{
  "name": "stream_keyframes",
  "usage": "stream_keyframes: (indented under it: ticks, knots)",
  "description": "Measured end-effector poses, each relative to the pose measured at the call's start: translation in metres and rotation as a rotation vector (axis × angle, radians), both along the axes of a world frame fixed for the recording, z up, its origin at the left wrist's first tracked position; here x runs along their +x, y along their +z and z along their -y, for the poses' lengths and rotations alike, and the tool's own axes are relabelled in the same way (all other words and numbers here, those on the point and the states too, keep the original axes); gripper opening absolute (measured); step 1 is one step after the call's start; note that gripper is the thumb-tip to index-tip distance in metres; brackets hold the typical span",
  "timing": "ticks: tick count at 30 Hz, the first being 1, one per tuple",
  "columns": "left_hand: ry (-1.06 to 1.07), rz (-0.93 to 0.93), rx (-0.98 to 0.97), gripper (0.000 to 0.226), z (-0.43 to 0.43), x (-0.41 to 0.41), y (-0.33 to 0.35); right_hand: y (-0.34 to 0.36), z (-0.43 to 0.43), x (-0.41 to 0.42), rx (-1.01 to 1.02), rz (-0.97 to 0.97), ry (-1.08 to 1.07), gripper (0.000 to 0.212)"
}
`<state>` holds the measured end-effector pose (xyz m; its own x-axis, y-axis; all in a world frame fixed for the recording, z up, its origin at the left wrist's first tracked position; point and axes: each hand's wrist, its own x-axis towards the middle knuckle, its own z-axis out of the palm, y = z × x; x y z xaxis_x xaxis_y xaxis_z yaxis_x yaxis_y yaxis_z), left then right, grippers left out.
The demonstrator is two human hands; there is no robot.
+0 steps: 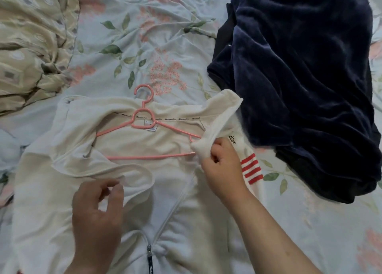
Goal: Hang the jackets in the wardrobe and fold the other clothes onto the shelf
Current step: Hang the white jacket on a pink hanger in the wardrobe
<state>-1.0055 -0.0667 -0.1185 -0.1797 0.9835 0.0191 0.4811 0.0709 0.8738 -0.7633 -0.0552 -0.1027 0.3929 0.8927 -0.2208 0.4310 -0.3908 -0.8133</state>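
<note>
One floral sheet [165, 35] carries one navy velvet heap [299, 77] by its right edge and one white jacket [182, 222] at its near edge, hem cut off. One pink hanger [148, 156] lies inside, tips hidden. The right hand [223, 166] pinches the collar [217, 116]; the left hand [97, 211] curls above it, grip unclear.

Bed before me: pale blue floral sheet [165, 35], creased. Lying directly on it:
- white zip jacket [51, 201], spread front-up, nearest me
- navy velvet heap [299, 77], upper right, against the jacket's raised collar
- beige patterned quilt [26, 35], bunched, upper left, apart from the jacket
</note>
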Motion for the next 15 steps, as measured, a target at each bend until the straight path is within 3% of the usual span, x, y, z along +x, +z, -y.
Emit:
stream_keyframes:
  ticks: [5, 9, 12, 13, 15]
  knots:
    - [0.159, -0.010, -0.262, 0.009, 0.070, -0.027, -0.010, 0.003, -0.040, -0.060, -0.114, 0.100, 0.399, 0.024]
    - [-0.107, -0.125, -0.452, 0.041, 0.114, -0.027, -0.027, -0.017, -0.045, -0.078, -0.303, 0.273, 0.520, 0.007]
    - [-0.306, -0.200, -0.550, 0.038, 0.128, -0.027, -0.035, -0.023, -0.008, -0.079, -0.068, 0.478, 0.506, 0.020]
    - [-0.374, -0.244, -0.536, 0.031, 0.132, -0.030, -0.038, -0.025, 0.013, -0.082, 0.033, 0.481, 0.512, 0.016]
    - [-0.517, -0.339, -0.449, 0.029, 0.137, -0.038, -0.044, -0.030, 0.059, -0.087, 0.002, 0.380, 0.596, 0.013]
